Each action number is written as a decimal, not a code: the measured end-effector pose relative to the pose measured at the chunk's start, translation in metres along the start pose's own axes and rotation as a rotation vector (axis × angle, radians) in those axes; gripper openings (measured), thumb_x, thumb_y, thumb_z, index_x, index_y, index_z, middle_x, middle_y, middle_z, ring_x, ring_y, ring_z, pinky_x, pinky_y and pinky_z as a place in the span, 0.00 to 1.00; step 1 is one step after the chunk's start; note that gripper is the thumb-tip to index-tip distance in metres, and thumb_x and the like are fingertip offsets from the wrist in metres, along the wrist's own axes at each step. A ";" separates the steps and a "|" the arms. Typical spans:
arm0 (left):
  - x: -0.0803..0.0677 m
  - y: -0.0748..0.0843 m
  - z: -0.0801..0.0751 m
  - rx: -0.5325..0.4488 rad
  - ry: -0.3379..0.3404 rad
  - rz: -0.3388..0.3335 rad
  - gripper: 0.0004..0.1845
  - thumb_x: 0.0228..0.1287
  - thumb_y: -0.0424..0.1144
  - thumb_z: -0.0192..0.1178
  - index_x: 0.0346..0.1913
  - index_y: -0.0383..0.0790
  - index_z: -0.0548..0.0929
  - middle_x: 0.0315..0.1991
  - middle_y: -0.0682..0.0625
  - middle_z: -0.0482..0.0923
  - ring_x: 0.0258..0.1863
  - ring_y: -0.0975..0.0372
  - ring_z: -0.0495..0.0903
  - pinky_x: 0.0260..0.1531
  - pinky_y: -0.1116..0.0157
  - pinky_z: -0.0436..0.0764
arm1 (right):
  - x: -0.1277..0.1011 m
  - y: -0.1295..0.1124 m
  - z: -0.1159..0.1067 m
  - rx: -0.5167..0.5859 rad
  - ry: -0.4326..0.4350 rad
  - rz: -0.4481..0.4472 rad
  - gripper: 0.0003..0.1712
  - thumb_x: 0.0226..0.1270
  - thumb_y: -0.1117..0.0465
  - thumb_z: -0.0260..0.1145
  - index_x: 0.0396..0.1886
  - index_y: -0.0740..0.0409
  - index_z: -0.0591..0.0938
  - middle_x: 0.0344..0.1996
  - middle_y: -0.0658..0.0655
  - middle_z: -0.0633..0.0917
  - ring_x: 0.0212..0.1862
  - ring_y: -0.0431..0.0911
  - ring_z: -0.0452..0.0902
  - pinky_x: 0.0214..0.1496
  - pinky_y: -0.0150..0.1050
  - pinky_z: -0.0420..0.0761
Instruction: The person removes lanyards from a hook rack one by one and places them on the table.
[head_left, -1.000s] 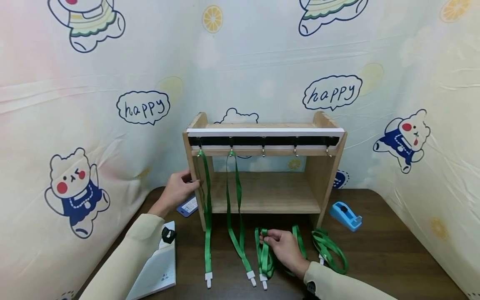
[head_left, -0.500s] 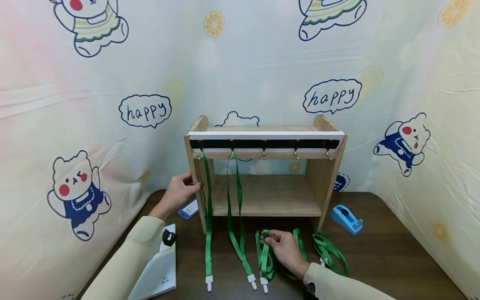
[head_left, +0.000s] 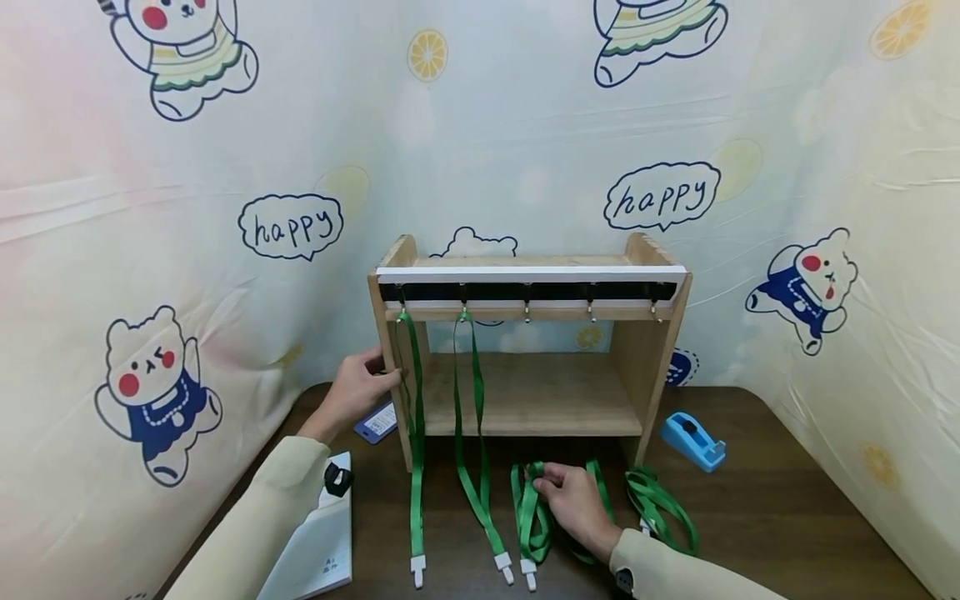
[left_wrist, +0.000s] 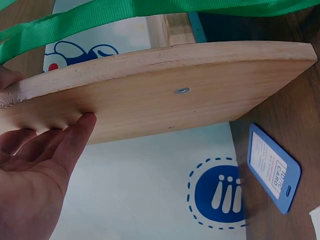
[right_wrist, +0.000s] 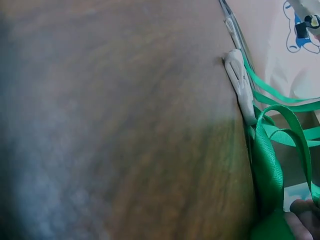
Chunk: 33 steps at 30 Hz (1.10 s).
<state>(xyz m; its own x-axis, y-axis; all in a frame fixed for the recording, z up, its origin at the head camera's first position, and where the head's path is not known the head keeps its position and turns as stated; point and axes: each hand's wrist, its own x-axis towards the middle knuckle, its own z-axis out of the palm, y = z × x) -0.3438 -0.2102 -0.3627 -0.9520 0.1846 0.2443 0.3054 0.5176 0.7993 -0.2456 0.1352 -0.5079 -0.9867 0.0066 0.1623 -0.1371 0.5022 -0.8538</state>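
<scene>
Your right hand (head_left: 573, 500), low and just right of centre in the head view, has its fingertips curled into a pinch on the top of a green lanyard (head_left: 531, 517) that lies bunched on the dark table (head_left: 787, 508); its white clip (head_left: 528, 571) points toward the bottom edge; the webbing looks light, limp and a little slick, so it will likely sag and twist rather than hold a shape; take it at the fold of the loop, as you do now, not by the clip end. Your left hand (head_left: 352, 392), left of centre, grips the left side panel of the wooden shelf (head_left: 525, 392), thumb on the front edge and fingers flat on the outer face, as the left wrist view shows. Two lanyards hang from the leftmost hooks on the black rail (head_left: 528, 291); three hooks stand bare; another green bundle (head_left: 660, 504) lies lower right; a blue tape dispenser (head_left: 693, 433) sits beyond it; a blue card holder (head_left: 375, 421) lies by your left wrist.
</scene>
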 end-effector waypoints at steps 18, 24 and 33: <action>-0.001 0.002 0.000 0.004 -0.005 -0.015 0.25 0.70 0.43 0.60 0.68 0.43 0.76 0.60 0.37 0.80 0.55 0.46 0.81 0.55 0.47 0.85 | 0.003 -0.005 -0.013 0.275 -0.047 0.005 0.16 0.70 0.69 0.64 0.55 0.67 0.84 0.49 0.68 0.89 0.50 0.51 0.89 0.45 0.31 0.87; -0.001 0.001 0.000 0.011 -0.002 -0.008 0.25 0.70 0.43 0.60 0.68 0.43 0.76 0.59 0.37 0.80 0.55 0.47 0.81 0.55 0.48 0.85 | 0.008 -0.015 -0.026 0.320 -0.017 0.034 0.14 0.69 0.69 0.65 0.53 0.61 0.86 0.50 0.68 0.88 0.49 0.51 0.89 0.46 0.36 0.89; -0.001 0.001 0.000 0.003 0.000 0.006 0.25 0.69 0.43 0.61 0.67 0.43 0.76 0.58 0.37 0.80 0.55 0.47 0.81 0.54 0.48 0.86 | 0.015 -0.040 -0.055 0.341 0.007 0.067 0.14 0.69 0.67 0.66 0.52 0.63 0.86 0.46 0.63 0.91 0.47 0.51 0.90 0.48 0.39 0.89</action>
<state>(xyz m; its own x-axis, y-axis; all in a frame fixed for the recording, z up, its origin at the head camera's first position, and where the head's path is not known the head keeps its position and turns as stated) -0.3428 -0.2102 -0.3624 -0.9501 0.1876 0.2492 0.3112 0.5186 0.7964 -0.2504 0.1633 -0.4440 -0.9940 0.0366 0.1030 -0.0947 0.1824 -0.9787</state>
